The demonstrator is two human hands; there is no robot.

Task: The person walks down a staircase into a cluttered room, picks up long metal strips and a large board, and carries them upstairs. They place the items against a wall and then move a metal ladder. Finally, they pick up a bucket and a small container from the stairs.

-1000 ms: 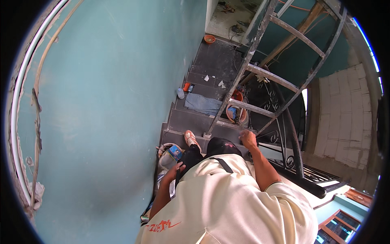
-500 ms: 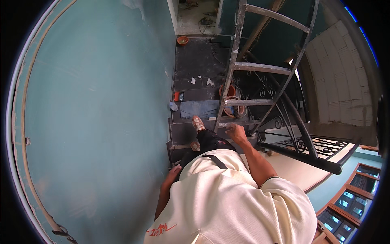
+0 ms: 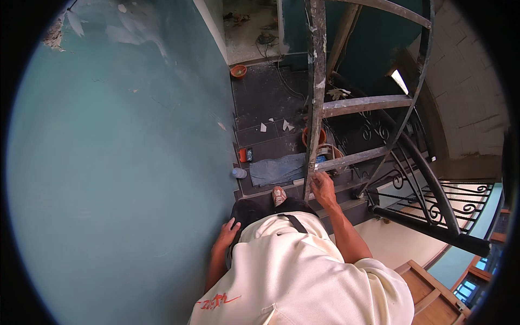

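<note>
Head view: I see right hand (image 3: 323,189) curled at four o'clock near ladder (image 3: 317,81), perhaps for balance, grasp unclear; left hand (image 3: 228,234) relaxed.

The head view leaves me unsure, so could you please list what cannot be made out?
In the head view:
Ladder: top cut off by the upper edge.
Right hand: overlaps the ladder, so touch is unclear.
Left hand: palm hidden by its own back.
Orange bucket: partly behind the ladder.
Dark tangle in the doorway: too small and dim.
</note>
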